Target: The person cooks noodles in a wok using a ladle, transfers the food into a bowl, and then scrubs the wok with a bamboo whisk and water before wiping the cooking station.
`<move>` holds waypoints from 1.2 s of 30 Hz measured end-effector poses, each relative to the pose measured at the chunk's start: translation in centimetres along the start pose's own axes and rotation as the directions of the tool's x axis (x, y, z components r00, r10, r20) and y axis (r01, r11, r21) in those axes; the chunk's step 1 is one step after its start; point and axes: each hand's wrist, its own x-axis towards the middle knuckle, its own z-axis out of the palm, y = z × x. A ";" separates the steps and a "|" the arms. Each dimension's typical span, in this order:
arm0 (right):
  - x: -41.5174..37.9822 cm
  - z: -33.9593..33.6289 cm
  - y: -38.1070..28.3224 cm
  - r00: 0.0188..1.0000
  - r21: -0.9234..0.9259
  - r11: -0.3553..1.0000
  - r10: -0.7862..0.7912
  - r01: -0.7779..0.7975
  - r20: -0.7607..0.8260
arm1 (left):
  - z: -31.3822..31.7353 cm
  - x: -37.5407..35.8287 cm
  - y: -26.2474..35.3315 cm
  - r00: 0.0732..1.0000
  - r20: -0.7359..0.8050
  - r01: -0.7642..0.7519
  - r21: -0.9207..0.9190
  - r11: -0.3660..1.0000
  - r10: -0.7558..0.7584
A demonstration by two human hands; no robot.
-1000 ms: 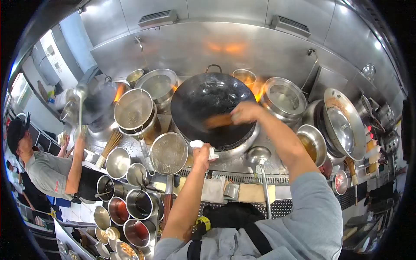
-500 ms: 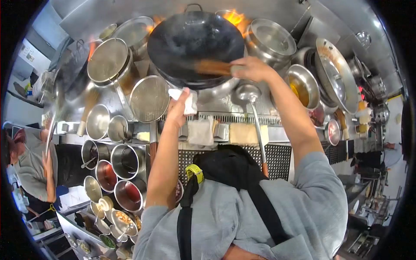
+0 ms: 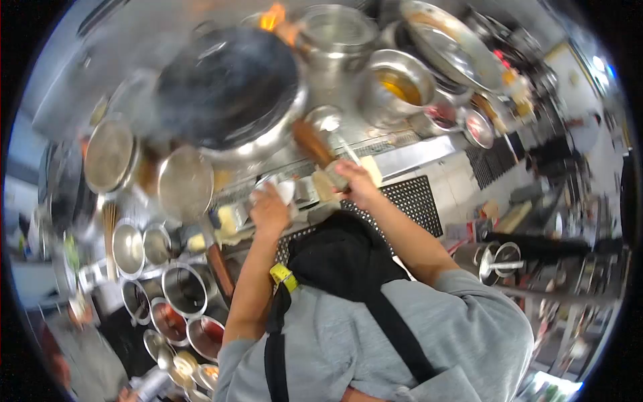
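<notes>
A large dark wok (image 3: 228,87) steams on the stove at the upper left. My right hand (image 3: 358,182) is closed round the pale handle end of a brown brush (image 3: 313,143), whose head points up and left, outside the wok. Closed on a white cloth (image 3: 284,192), my left hand (image 3: 270,211) is below the wok, near the front edge of the stove. A metal ladle (image 3: 327,119) lies just beyond the brush.
Flame (image 3: 272,17) rises behind the wok. A round strainer (image 3: 186,182) and sauce pots (image 3: 185,289) are at the left. A pot of yellow liquid (image 3: 400,86) stands right of the wok. Another person (image 3: 87,348) is at the lower left.
The view has turned. My right hand has drawn the brush out of the wok towards me. My left hand, with the cloth, has come away from the wok's rim.
</notes>
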 end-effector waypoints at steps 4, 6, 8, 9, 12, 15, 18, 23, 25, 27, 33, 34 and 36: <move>-0.6 2.5 -0.7 0.998 -0.478 0.878 -0.010 -0.022 -0.066 | -3.2 -1.4 -0.5 0.995 0.045 -0.084 -0.056 0.995 0.087; -1.0 2.2 -0.7 0.978 -0.748 0.643 -0.205 0.162 0.036 | -2.5 -2.4 -1.6 0.915 -0.314 -0.304 -0.128 0.944 0.252; -0.8 1.0 -0.1 0.880 -0.852 0.370 -0.434 0.371 0.194 | -4.8 -4.6 -0.7 0.950 -0.278 -0.270 -0.503 0.821 0.142; -1.0 0.3 -0.4 0.871 -0.847 0.376 -0.456 0.377 0.185 | -4.9 -5.5 -0.4 0.952 -0.285 -0.260 -0.565 0.783 0.110; -3.6 -2.5 -3.7 0.887 -0.758 0.520 -0.433 0.394 0.164 | -3.3 -8.1 0.9 0.975 -0.219 -0.170 -0.694 0.700 0.020; -4.7 -8.3 -4.8 0.842 -0.659 0.585 -0.519 0.473 0.144 | -0.7 -8.9 4.3 0.986 -0.163 -0.145 -0.753 0.642 0.031; -5.1 -16.7 -4.1 0.847 -0.619 0.659 -0.531 0.427 0.019 | 1.2 -8.4 10.4 0.973 -0.190 -0.229 -0.821 0.523 0.128; -2.4 -40.9 11.7 0.705 -0.985 0.053 -0.705 0.167 0.081 | 1.2 -8.0 22.9 0.934 -0.091 -0.246 -0.866 0.436 0.346; -13.5 -43.5 11.2 0.715 -0.625 0.480 0.005 -0.615 -0.699 | 0.6 -8.1 27.0 0.880 -0.066 -0.295 -0.852 0.433 0.471; -18.0 -50.2 19.1 0.750 -0.678 0.346 0.141 -0.648 -0.646 | -0.3 -8.3 30.2 0.854 -0.037 -0.323 -0.819 0.474 0.518; -33.9 -52.4 26.4 0.330 0.142 0.717 0.476 -0.682 -0.815 | 0.6 -6.9 35.7 0.772 0.052 -0.341 -0.807 0.482 0.634; -34.9 -52.2 28.3 0.246 0.192 0.698 0.475 -0.690 -0.845 | 0.6 -6.6 36.7 0.763 0.060 -0.343 -0.806 0.483 0.643; -35.0 -51.3 33.5 0.162 0.175 0.658 0.419 -0.733 -0.894 | 0.8 -5.9 39.0 0.714 0.048 -0.399 -0.792 0.462 0.699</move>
